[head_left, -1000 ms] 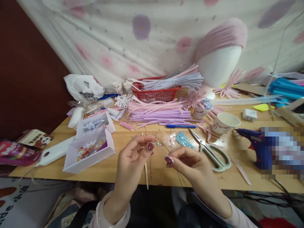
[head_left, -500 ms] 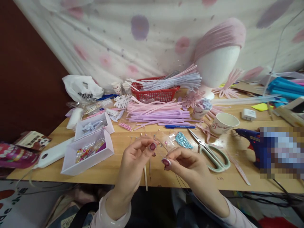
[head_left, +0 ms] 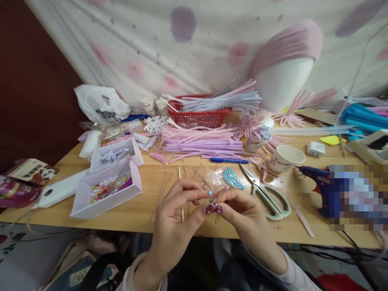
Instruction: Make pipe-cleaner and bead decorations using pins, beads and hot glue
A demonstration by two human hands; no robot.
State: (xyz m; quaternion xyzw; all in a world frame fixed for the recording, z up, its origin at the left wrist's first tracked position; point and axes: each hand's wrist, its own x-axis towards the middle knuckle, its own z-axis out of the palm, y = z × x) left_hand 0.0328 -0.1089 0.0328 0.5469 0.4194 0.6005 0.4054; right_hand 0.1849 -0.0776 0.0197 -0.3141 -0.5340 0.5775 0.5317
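In the middle of the view, above the front of the table, my left hand (head_left: 179, 212) and my right hand (head_left: 247, 214) meet at the fingertips. Both pinch a thin beaded wire (head_left: 217, 218), whose loose end hangs below the thumbs. A small blue bead (head_left: 209, 192) shows between the fingers. How the strands cross is hidden by my thumbs. Just behind lies a clear bag of blue beads (head_left: 233, 179). Scissors (head_left: 266, 192) with pale green handles rest right of my right hand. A thin wooden stick (head_left: 179, 173) lies beyond and partly behind my left hand.
Left stand white boxes (head_left: 106, 198) holding beads. Behind are pink and purple pipe cleaners (head_left: 203, 143), a red basket (head_left: 198, 118) and a mannequin head (head_left: 281, 83). A paper cup (head_left: 286, 159) and a blue glue gun (head_left: 318, 182) are on the right.
My hands have come together, thumb tips now touching, where they were slightly apart on the wire. A blue bead now shows between the fingers. The view has shifted slightly.
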